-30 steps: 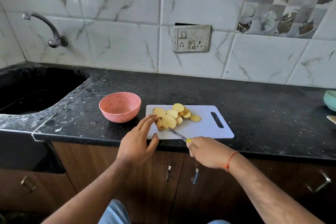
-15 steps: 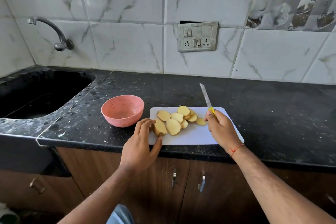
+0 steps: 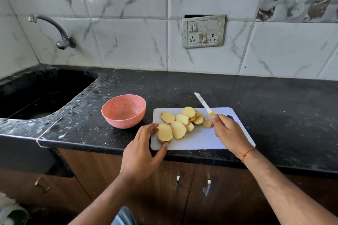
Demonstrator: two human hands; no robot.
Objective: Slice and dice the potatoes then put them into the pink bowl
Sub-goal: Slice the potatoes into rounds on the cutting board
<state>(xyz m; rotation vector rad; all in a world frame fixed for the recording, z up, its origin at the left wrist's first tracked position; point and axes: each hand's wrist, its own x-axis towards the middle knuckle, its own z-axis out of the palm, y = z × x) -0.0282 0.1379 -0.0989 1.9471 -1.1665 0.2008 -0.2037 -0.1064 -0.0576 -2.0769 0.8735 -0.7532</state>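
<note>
We see the white cutting board (image 3: 199, 139) lying at the front edge of the dark stone table (image 3: 274, 107), with the potato slices (image 3: 182, 122) spread in an overlapping heap across its left and middle. The left hand (image 3: 140, 153) reaches in from the board's left end — its fingers (image 3: 146, 129) and thumb curl around the nearest slice, the large one at the board's front left corner, touching its edges. The right hand (image 3: 228, 133) sits over the right part of the board, fingers wrapped around the handle of a knife (image 3: 204, 104); the blade points up and away toward the wall, lifted clear of the slices. The pink bowl (image 3: 124, 110) stands on the table just left of the board, apart from it, and holds no potato. Beyond it, at far left, is the sink (image 3: 36, 93).
</note>
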